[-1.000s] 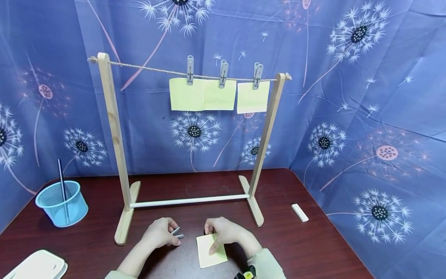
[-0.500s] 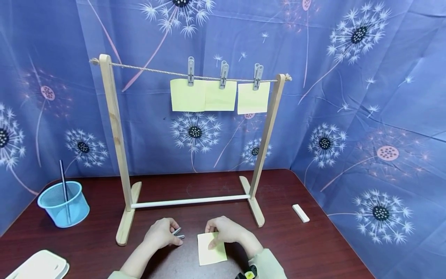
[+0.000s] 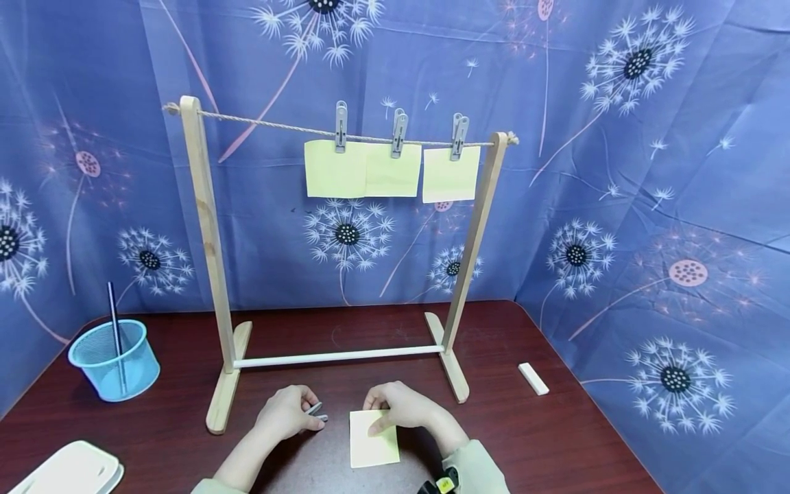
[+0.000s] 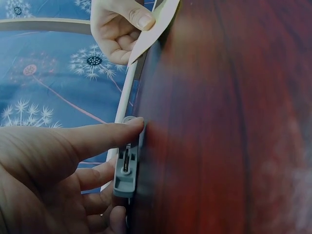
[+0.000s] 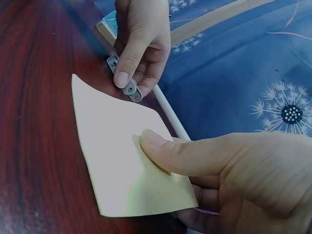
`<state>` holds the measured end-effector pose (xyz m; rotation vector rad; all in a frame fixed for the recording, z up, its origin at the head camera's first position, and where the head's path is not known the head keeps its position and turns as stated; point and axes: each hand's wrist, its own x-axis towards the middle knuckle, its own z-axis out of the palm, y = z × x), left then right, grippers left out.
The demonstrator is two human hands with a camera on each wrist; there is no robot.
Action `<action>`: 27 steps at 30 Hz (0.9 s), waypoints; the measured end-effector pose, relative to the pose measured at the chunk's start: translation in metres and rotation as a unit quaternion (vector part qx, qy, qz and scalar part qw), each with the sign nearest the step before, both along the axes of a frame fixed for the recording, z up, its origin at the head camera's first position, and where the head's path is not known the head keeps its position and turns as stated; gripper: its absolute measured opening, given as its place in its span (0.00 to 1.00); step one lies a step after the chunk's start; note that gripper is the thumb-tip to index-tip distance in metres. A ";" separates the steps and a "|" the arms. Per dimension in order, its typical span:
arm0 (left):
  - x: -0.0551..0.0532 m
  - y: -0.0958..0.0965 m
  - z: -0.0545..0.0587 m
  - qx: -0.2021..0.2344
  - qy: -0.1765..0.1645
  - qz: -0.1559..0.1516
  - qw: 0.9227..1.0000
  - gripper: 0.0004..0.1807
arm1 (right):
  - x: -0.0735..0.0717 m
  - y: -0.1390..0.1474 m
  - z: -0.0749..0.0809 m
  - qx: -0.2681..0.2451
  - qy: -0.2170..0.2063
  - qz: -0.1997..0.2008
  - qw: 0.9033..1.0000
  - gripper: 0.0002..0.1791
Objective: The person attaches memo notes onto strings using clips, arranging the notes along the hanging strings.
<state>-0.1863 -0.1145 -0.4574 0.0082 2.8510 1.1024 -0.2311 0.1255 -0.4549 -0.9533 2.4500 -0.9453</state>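
Observation:
Low over the table, my left hand (image 3: 285, 416) pinches a grey clothespin (image 4: 126, 170) between thumb and fingers. To its right, my right hand (image 3: 401, 405) holds a pale yellow sticky note (image 5: 122, 151), thumb on top and fingers behind; its far edge curves. The clothespin and this note are apart. Above, three yellow notes hang from a rope (image 3: 265, 123) by grey clothespins: a left note (image 3: 335, 171), a middle note (image 3: 393, 171) that meets it edge to edge, and a right note (image 3: 450, 176) with a gap before it.
The rope runs between two posts of a wooden stand (image 3: 210, 240) with a white crossbar (image 3: 339, 356). A blue mesh pen cup (image 3: 117, 370) with a pen stands left. White trays (image 3: 70, 470) lie front left, a white block (image 3: 533, 379) right. A patterned cloth (image 3: 617, 171) hangs behind.
The held note has tilted slightly and its near edge has risen a little in the head view. Both hands keep their holds, nearly still. The head view has shifted slightly.

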 end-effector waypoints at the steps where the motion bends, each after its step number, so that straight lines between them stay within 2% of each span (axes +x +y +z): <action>1: 0.000 0.000 0.000 0.003 -0.001 0.001 1.000 0.16 | 0.000 0.000 0.000 -0.002 -0.001 0.001 1.000 0.13; 16: -0.005 -0.004 -0.001 0.044 -0.031 0.003 0.999 0.16 | -0.003 0.004 -0.001 -0.010 -0.012 0.008 1.000 0.10; 27: -0.005 -0.004 0.001 0.059 -0.017 0.005 0.998 0.14 | -0.005 0.009 0.003 -0.027 -0.022 0.013 0.999 0.09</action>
